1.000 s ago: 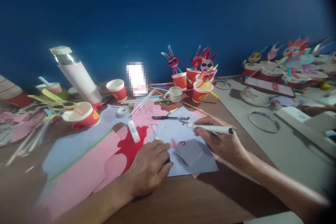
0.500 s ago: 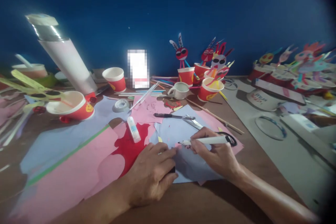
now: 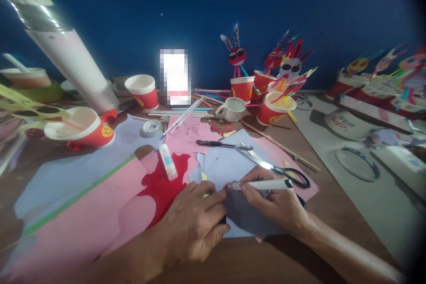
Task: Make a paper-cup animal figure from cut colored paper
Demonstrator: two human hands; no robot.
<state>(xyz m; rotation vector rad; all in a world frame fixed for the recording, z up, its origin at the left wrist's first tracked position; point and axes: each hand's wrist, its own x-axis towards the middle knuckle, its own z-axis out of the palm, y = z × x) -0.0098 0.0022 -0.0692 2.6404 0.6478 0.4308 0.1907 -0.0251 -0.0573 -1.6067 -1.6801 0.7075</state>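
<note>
My right hand grips a white marker with a black end. Its dark tip meets a tiny pinkish piece by my left fingertips, over a light blue paper sheet. My left hand rests on the paper with its fingers curled; a small black thing shows under them, mostly hidden. Scissors with black handles lie just beyond my right hand, partly covered by it. A black pen lies farther off. To the left, a glue stick lies on red paper.
Red and white paper cups stand along the back, several holding paper-faced stick figures. A white mug, a tape roll, straws and a wooden stick lie between. A tall white bottle stands at left.
The view has shifted a little. My right hand has moved with the marker, showing more of the scissors, and the marker tip is now closer to my left fingertips. My left hand stays put.
</note>
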